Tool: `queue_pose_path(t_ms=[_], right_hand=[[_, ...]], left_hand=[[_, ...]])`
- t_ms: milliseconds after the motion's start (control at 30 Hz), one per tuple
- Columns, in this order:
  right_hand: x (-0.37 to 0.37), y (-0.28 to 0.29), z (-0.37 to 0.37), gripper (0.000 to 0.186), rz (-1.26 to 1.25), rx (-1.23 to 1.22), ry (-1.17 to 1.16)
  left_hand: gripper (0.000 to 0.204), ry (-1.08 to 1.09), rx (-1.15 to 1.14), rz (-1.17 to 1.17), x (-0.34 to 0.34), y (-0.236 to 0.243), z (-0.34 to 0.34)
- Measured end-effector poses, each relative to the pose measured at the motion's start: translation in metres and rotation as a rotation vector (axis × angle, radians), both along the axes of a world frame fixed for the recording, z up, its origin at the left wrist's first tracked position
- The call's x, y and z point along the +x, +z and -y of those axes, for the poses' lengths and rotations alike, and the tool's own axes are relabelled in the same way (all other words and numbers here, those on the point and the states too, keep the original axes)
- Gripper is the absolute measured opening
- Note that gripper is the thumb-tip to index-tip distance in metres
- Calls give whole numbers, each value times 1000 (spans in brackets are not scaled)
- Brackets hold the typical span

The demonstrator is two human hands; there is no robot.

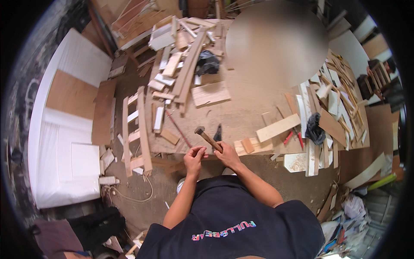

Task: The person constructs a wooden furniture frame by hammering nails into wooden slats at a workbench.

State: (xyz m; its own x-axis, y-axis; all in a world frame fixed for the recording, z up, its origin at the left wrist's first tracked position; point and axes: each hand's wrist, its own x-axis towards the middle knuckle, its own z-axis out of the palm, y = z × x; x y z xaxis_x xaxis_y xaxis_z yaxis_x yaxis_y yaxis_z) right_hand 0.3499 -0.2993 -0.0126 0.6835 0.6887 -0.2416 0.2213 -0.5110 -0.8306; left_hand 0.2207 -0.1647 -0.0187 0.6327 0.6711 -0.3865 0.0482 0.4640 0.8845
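My right hand (228, 156) is wrapped round the wooden handle of a hammer (209, 139) in front of the workbench (241, 103). The hammer's metal head points up and to the left, over the bench's near edge. Just left of it is my left hand (196, 159), with thumb and fingers pinched together. Whatever those fingertips hold, if anything, is too small to make out. Near the hammer a small dark object (218, 132) lies on the bench. A thin reddish rod (177, 128) slants across the wood beyond my left hand.
Wood offcuts (172, 64) pile up at the bench's left, with more strips (336, 108) at its right. Red-handled pliers (294, 137) lie beside a pale board (278, 127). A wooden frame (137, 129) stands left of the bench. A round blur covers the far right.
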Motion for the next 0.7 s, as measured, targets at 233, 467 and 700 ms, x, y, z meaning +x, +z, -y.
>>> queue_pose_path(t_ms=[233,467,700], right_hand=[[-96,-8,-136,40,18,-103,125],[-183,-5,-281,46,89,-137,10],[-222,-44,-324,60,251,-89,-191]], left_hand=[[12,363,420,-170,-152,3,-106],[13,445,796,-385,-245,-28,-259],[13,372,680,-420,-264,-155,-380]])
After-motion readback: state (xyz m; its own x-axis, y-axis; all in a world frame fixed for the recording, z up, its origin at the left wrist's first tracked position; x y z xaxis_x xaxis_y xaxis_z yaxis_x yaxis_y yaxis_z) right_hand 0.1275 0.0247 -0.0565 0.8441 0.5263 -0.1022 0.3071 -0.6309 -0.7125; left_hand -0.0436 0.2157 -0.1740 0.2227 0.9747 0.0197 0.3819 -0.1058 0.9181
